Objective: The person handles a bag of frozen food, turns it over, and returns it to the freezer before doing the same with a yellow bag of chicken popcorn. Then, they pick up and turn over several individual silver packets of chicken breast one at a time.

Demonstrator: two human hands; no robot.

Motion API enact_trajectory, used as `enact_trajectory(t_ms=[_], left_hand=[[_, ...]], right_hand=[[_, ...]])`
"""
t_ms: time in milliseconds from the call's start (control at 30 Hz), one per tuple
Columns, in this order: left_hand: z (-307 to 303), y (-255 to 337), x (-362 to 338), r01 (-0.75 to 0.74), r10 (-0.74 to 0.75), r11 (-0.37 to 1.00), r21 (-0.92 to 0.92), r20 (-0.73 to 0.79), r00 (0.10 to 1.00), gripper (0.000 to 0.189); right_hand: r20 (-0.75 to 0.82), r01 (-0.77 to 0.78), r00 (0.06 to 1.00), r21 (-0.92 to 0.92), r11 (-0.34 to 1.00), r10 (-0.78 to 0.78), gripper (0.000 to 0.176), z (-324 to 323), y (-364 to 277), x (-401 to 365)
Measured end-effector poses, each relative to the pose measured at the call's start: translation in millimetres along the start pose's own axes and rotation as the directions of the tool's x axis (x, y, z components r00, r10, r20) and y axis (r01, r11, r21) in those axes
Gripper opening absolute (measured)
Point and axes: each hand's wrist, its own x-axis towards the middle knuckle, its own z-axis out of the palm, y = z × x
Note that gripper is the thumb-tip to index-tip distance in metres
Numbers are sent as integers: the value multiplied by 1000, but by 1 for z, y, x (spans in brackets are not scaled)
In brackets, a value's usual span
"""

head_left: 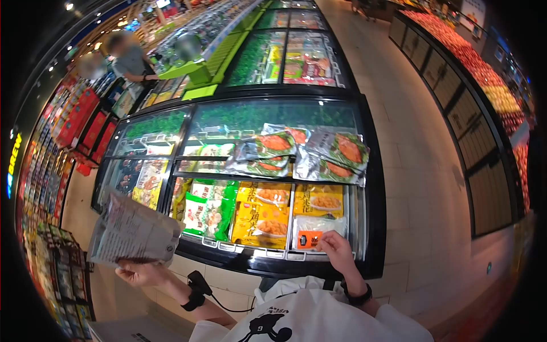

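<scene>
My left hand (141,273) grips the lower edge of a silvery plastic food bag (134,231), held up at the left of the freezer with its printed side facing me. Over the freezer's front right corner, my right hand (337,251) has its fingers curled in, overlapping the edge of a white bag with an orange label (310,232); whether anything is in the fingers I cannot tell. Silvery food packs with pictures of a browned dish (342,149) lie on top of the glass lid. Below them sit yellow bags (262,214) and green-and-white bags (209,208) in compartments.
The black-framed chest freezer (373,228) stands right before me. More freezers (285,57) run behind it, with a bright green shelf unit (199,74) alongside. A fruit stand (456,114) lines the aisle (399,114) at right. Another person (131,62) stands at far left.
</scene>
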Motion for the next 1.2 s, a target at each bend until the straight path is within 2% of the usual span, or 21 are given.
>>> enact_trajectory(t_ms=[67,167,233,267,333,400,433,500,533,567,633,667,767,800,900,967,1033,1067,1100,1133,1200], left_hand=[[2,5,0,36,-34,998,-53,31,999,23],[-2,-5,3,66,-59,991,-113,71,996,22],[1,-9,5,31,-29,998,-49,44,999,22],[4,-6,2,48,-41,995,-92,82,996,22],[8,-11,1,61,-54,991,-116,64,996,23],[13,-10,0,87,-85,993,-81,32,996,22],[17,-9,0,87,-85,992,-87,25,996,22],[27,-7,-3,97,-96,994,-57,20,995,21],[34,-4,-7,95,-95,994,-51,1,995,22],[42,-7,-8,95,-95,994,-54,9,995,22],[44,-13,-14,201,-200,976,-80,14,980,22],[45,-17,-16,180,-183,981,-74,-40,982,22],[66,-36,-26,170,-156,976,-137,108,982,24],[76,-35,-33,246,-226,955,-164,129,966,24],[118,-32,-59,298,-275,929,-218,130,953,24],[142,-40,-75,335,-317,930,-154,130,940,25],[154,-46,-90,293,-302,953,79,144,942,33],[164,-41,-97,375,-381,925,68,203,902,35],[169,-45,-102,490,-450,869,-74,295,843,35],[173,-56,-110,401,-385,916,-24,237,892,35],[184,-62,-123,447,-417,890,-93,234,878,35]], right_hand=[[110,47,994,-197,979,-26,10,-15,-3,8],[-8,7,1000,-397,918,-11,17,-44,-23,37],[-73,88,984,-584,807,-160,21,-55,-48,68],[-73,121,977,-585,802,-201,23,-61,-56,89],[-73,155,968,-586,796,-242,27,-69,-57,129],[127,290,941,-782,551,-315,39,-75,-47,170],[130,297,937,-783,547,-323,39,-75,-40,184],[109,197,947,-940,278,-303,57,-75,-16,207],[98,172,959,-947,271,-266,69,-83,3,221],[90,165,960,-947,274,-266,69,-86,9,224],[75,121,963,-978,170,-259,72,-88,20,226],[67,103,969,-985,142,-239,71,-88,25,226],[56,80,980,-989,121,-191,70,-77,12,228],[41,59,987,-993,106,-158,69,-80,7,225],[52,64,993,-993,102,-109,66,-87,6,226],[58,68,992,-994,85,-111,61,-89,3,219],[125,137,987,-982,130,-100,56,-92,-2,218],[147,163,980,-979,121,-132,48,-96,3,219],[181,195,977,-971,136,-110,48,-96,7,220],[161,180,979,-972,151,-126,44,-98,7,222],[112,140,982,-971,195,-149,36,-100,8,220]])
